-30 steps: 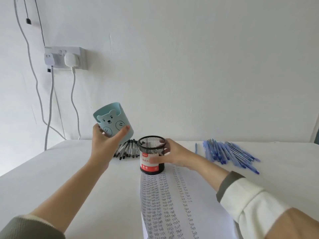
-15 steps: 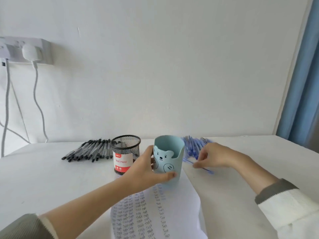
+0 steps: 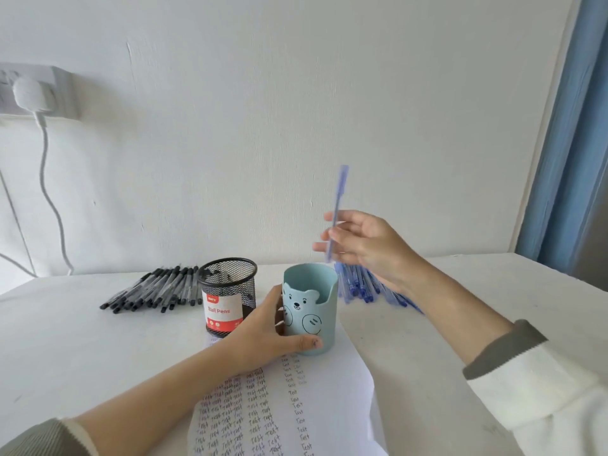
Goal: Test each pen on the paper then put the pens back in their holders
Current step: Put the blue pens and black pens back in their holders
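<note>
A light blue bear holder (image 3: 316, 307) stands upright on the top end of the paper (image 3: 296, 409), which is covered in rows of the handwritten word "Test". My left hand (image 3: 263, 334) grips the holder's lower left side. My right hand (image 3: 365, 245) hovers above and just right of the holder's mouth, pinching a blue pen (image 3: 338, 205) held nearly upright, tip down. A black mesh holder (image 3: 228, 291) with a red and white "Ball Pens" label stands left of the bear holder. Black pens (image 3: 154, 291) lie in a row at the left; blue pens (image 3: 362, 287) lie behind my right wrist.
The white table (image 3: 82, 357) meets a white wall at the back. A wall socket (image 3: 36, 90) with a white plug and hanging cable (image 3: 49, 192) is at the upper left. A blue curtain (image 3: 572, 126) hangs at the right edge.
My left hand set the bear holder down on the paper beside the mesh holder. My right hand left the mesh holder, took a blue pen from the pile and raised it above the bear holder.
</note>
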Motion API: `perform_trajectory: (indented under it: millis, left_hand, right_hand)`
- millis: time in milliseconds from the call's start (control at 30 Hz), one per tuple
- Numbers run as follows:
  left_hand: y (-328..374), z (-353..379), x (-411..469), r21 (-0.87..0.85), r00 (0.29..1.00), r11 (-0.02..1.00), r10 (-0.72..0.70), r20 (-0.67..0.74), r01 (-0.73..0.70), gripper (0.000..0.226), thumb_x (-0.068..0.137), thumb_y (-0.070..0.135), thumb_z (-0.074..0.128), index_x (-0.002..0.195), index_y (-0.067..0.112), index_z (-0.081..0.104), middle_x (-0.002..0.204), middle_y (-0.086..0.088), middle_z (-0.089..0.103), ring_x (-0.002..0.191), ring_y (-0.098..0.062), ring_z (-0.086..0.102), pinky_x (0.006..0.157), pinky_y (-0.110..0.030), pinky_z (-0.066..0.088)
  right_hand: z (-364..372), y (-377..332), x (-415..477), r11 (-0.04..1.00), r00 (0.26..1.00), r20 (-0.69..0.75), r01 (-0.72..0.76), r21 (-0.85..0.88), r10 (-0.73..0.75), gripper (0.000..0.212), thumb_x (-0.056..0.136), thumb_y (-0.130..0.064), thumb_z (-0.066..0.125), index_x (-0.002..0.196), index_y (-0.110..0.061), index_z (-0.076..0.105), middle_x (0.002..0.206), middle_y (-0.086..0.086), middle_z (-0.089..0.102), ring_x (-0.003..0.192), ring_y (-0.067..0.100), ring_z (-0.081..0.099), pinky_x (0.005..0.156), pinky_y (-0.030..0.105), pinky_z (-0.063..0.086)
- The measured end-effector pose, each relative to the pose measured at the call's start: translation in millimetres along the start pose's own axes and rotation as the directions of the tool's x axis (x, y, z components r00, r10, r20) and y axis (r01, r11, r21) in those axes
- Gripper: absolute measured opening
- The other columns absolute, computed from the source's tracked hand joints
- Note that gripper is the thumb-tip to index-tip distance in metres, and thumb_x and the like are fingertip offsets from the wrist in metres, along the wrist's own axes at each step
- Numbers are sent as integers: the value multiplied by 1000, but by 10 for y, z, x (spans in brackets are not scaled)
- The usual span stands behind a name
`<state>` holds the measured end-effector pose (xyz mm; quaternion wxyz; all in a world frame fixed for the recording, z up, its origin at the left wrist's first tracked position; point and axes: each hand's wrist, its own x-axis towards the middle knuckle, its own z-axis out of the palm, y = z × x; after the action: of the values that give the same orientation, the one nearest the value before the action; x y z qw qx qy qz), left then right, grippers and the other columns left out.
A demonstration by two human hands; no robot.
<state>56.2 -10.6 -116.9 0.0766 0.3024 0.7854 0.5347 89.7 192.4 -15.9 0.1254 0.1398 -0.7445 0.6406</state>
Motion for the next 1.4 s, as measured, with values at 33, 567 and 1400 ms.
perform_trajectory:
  millis: [33,567,1400]
  left_hand:
    - [-11,8,-11,26,999,1000,9,-31,-8,78,65,28,90,128,28,45,117,9,66,107,-1,63,90,-24,53]
    - [-27,38,-67,149,956,989,50,-289,-6,71,63,39,88,117,35,43,105,17,64,94,9,59,74,-8,49]
    - [-65,22,-34,163,971,986,59,-233,-21,77,62,43,88,123,33,42,110,18,64,101,5,61,82,-13,52]
  right_hand:
    - [84,-10,-5,992,1000,29,10,-128,-6,19,95,-12,63,114,-11,62,97,6,74,97,20,72,86,24,55]
    - [-170,760,540,506,926,-306,-377,-776,222,46,94,-57,44,71,-16,47,75,6,52,72,22,50,65,31,37]
    - [106,1049,972,-144,648,-413,-427,-893,639,64,92,-31,50,150,-15,28,140,18,47,121,37,52,97,43,47]
